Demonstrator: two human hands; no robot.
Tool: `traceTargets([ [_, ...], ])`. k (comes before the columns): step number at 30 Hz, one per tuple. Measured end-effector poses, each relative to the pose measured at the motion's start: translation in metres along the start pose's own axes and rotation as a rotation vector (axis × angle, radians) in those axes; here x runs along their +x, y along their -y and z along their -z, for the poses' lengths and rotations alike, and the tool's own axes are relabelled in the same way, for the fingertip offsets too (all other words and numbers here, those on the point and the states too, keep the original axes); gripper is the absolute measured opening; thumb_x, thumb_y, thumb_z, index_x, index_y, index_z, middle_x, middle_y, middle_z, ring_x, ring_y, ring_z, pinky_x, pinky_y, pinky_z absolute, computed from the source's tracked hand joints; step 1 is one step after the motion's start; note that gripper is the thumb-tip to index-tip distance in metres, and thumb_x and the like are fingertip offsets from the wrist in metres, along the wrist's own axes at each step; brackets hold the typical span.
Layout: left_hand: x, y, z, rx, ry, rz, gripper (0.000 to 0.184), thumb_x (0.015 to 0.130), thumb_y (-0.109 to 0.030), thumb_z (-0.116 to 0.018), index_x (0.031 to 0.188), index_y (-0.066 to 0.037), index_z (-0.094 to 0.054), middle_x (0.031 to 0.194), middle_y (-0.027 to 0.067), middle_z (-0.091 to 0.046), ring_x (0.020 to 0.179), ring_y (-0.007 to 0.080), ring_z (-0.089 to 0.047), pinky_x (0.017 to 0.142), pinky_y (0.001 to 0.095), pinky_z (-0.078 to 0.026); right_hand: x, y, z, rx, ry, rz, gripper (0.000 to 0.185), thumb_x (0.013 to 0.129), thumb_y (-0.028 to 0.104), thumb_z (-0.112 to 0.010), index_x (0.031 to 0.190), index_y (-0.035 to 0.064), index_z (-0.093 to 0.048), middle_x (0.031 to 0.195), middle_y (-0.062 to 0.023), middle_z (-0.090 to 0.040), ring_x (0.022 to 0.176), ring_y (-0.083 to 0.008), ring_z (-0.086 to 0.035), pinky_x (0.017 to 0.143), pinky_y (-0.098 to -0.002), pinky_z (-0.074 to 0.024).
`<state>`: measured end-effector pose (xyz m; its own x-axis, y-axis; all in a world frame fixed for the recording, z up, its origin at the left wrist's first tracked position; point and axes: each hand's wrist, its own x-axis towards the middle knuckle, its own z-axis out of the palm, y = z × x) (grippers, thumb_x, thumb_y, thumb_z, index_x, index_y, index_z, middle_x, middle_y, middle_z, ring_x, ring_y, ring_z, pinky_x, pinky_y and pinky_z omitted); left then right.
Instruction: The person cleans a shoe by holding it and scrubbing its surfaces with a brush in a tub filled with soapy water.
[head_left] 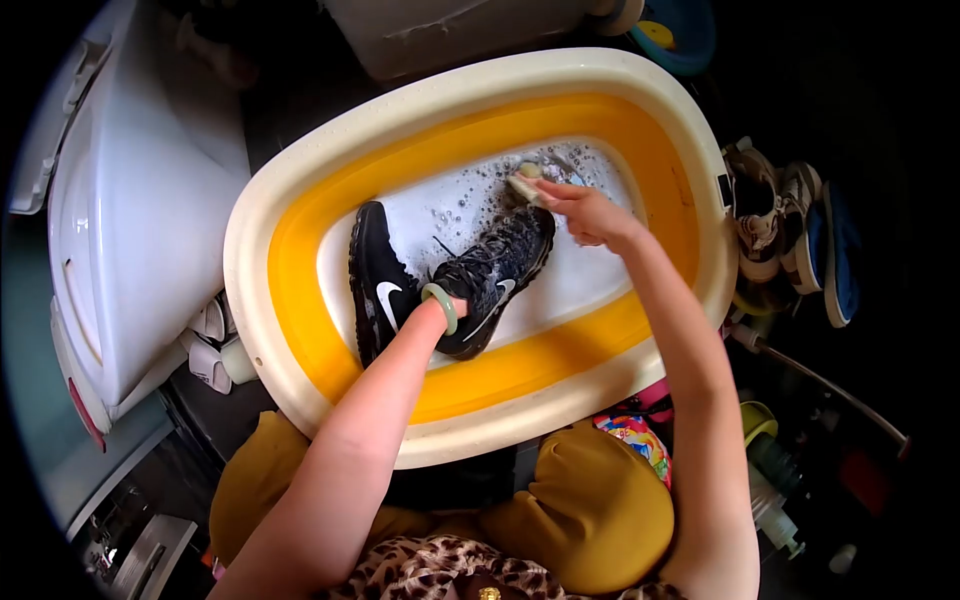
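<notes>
My left hand (461,307) reaches into the opening of a wet black sneaker (495,260) with a white swoosh and holds it from inside; its fingers are hidden in the shoe. A pale green bangle (441,306) circles that wrist. My right hand (592,215) is closed on a light-coloured scrub brush (525,186), just beyond the sneaker's toe. A second black sneaker (378,275) leans against the left side of the basin, apart from my hands. Both shoes are inside a cream and yellow basin (480,437), with suds (460,205) in shallow water.
A white toilet-like fixture (150,210) stands left of the basin, with pale slippers (206,360) beside it. Several shoes (790,225) line the right side. A blue basin (690,35) is at the upper right. My knees (600,505) border the near rim.
</notes>
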<state>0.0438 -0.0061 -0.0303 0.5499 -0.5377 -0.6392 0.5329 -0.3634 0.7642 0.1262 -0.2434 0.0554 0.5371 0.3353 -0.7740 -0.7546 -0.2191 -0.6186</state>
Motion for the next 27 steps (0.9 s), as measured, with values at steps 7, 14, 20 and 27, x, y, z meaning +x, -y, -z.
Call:
traceTargets([
  [7,-0.008,0.007,0.002,-0.025,-0.01,0.016,0.035,0.099,-0.026,-0.039,0.128,-0.009,-0.049,0.115,0.0079,-0.055,0.107,0.0182,-0.051,0.092,0.0278,-0.041,-0.044,-0.02,-0.01,0.075,-0.07,0.029,0.042,0.095,0.011,-0.047,0.136,0.0227,-0.048,0.057,0.0088,-0.035,0.043,-0.0032,-0.023,0.039,-0.0199,-0.0219],
  [14,-0.001,0.0,0.01,-0.088,-0.023,-0.003,0.035,0.099,-0.026,-0.039,0.128,-0.009,-0.049,0.114,0.0076,-0.055,0.106,0.018,-0.051,0.092,0.0274,-0.042,0.024,-0.071,0.009,-0.622,-0.722,0.377,0.04,0.093,0.018,-0.05,0.133,0.0237,-0.05,0.08,-0.0036,-0.061,0.06,-0.0122,-0.049,0.059,-0.0258,-0.0442],
  [20,0.007,-0.009,0.011,-0.166,-0.04,-0.041,0.034,0.099,-0.026,-0.04,0.127,-0.009,-0.049,0.113,0.0074,-0.056,0.105,0.0178,-0.052,0.091,0.0271,-0.042,-0.033,-0.102,-0.027,-0.527,-0.299,0.272,0.048,0.091,0.018,-0.053,0.135,0.0351,-0.044,0.104,-0.0215,-0.062,0.097,-0.0348,-0.062,0.084,-0.0361,-0.048],
  [27,0.004,-0.007,0.023,-0.231,-0.074,-0.051,0.034,0.099,-0.025,-0.04,0.127,-0.009,-0.05,0.112,0.0071,-0.056,0.105,0.0176,-0.052,0.091,0.0268,-0.042,-0.079,-0.081,-0.081,-1.04,-0.149,0.567,0.047,0.086,0.014,-0.059,0.127,0.0361,-0.053,0.078,-0.0156,-0.065,0.066,-0.0315,-0.064,0.064,-0.0391,-0.0522],
])
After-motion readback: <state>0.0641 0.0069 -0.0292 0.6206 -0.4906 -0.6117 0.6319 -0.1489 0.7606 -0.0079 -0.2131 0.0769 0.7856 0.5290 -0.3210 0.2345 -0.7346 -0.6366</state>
